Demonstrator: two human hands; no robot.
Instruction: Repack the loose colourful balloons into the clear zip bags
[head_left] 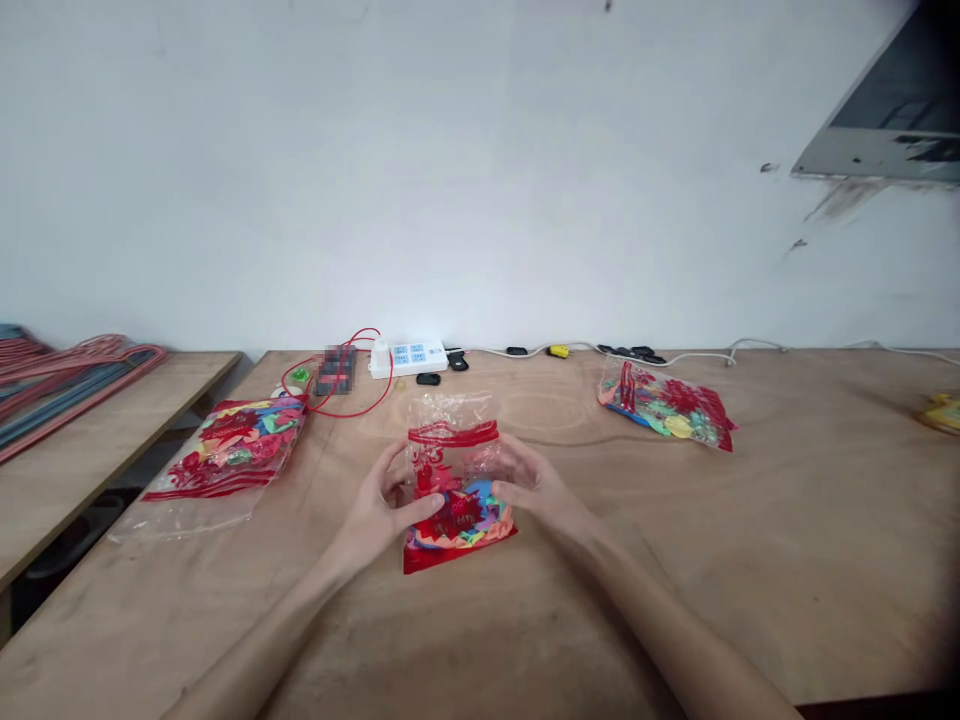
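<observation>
In the middle of the plywood table [750,570], my hands hold a clear plastic bag [457,515] with red print and colourful flat pieces packed in its lower part. My left hand [386,505] grips its left side, with the fingers across the front. My right hand [525,485] clasps its right side. The bag's top stands loose and crinkled above my fingers. A similar filled bag [240,445] lies to the left, and another [664,405] lies farther off to the right. Neither hand touches those two.
Along the wall stand a white power strip [409,357] and a pixelated object [336,370] tangled in a thin red cord [375,375]. A white cable [675,357] runs right. A lower side table [75,480] holds red and blue hangers [67,385].
</observation>
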